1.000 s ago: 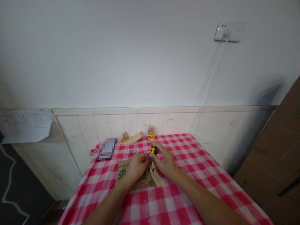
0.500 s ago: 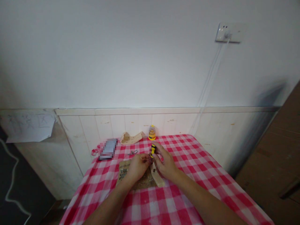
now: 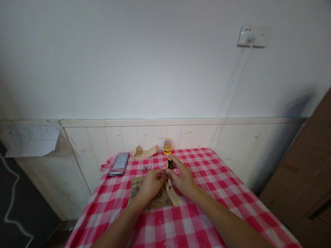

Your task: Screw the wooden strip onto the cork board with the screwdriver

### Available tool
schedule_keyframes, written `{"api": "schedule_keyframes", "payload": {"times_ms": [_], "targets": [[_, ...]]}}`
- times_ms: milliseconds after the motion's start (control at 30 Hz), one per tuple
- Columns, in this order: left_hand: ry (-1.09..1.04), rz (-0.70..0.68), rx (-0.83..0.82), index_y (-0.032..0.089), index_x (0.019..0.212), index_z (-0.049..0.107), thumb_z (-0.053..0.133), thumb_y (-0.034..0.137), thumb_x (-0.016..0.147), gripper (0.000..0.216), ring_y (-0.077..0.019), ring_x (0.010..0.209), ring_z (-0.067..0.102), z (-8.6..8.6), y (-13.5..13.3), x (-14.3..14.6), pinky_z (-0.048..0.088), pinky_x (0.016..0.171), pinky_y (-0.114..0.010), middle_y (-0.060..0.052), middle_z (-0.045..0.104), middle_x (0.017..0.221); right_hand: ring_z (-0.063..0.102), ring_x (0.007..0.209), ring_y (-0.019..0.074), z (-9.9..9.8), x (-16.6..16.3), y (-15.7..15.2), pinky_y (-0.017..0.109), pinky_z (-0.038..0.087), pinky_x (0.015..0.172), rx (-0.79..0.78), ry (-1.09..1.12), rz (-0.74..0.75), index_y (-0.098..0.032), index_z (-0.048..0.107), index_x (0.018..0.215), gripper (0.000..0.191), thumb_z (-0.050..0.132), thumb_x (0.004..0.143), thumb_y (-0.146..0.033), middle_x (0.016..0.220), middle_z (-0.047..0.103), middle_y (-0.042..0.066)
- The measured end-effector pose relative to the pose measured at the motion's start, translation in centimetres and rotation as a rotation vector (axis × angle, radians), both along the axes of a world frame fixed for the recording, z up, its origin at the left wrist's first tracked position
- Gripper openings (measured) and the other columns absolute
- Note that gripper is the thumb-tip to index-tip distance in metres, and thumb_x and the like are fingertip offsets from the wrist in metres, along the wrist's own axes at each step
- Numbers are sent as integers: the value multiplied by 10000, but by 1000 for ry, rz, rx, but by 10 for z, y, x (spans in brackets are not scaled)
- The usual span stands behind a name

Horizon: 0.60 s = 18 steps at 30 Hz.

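Observation:
My right hand [image 3: 183, 176] is wrapped round the black and yellow handle of a screwdriver [image 3: 169, 163], held upright over a pale wooden piece [image 3: 173, 195]. The screwdriver's tip is hidden by my fingers. Close against it, the fingers of my left hand [image 3: 154, 182] pinch at the far end of the wood; what lies between them is too small to make out. A dark spot, perhaps a screw or hole, shows on the wood. Beneath both lies a brown printed bag or sheet [image 3: 137, 187].
On the red and white checked tablecloth [image 3: 160, 227] stand a yellow-based bit case [image 3: 167, 146] and a shaped wooden part [image 3: 146, 152] near the wall. Several thin metal pieces [image 3: 146, 168] lie behind my left hand. A phone-like device [image 3: 119, 164] rests at the left edge.
The screwdriver handle has turned in my right hand, showing more black than yellow. Both hands stay in nearly the same place.

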<state>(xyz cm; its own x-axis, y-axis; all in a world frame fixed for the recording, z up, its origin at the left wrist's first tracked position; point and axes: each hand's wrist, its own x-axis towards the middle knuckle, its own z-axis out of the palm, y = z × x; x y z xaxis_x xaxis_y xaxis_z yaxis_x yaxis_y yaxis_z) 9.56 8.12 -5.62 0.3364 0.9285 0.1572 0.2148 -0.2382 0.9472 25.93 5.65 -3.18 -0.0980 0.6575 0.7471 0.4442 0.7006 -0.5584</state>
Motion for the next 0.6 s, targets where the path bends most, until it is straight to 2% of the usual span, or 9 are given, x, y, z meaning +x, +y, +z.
{"api": "schedule_keyframes", "payload": {"times_ms": [300, 600], "targets": [[-30, -26, 12, 161, 823, 742, 583, 243, 757, 190, -231, 799, 707, 2, -1, 0, 527, 760, -326, -79, 776, 853, 671, 1111, 239, 4, -1, -2, 440, 540, 990, 9, 1, 15, -326, 545, 1377, 543, 656, 870, -167, 1258, 686, 60], [-17, -14, 23, 165, 795, 731, 593, 267, 766, 174, -223, 801, 701, 1, -1, 1, 523, 752, -304, -74, 772, 835, 594, 1266, 251, 3, -2, -8, 446, 573, 961, -65, -2, 55, -319, 439, 1468, 603, 540, 903, -131, 1258, 684, 75]]}}
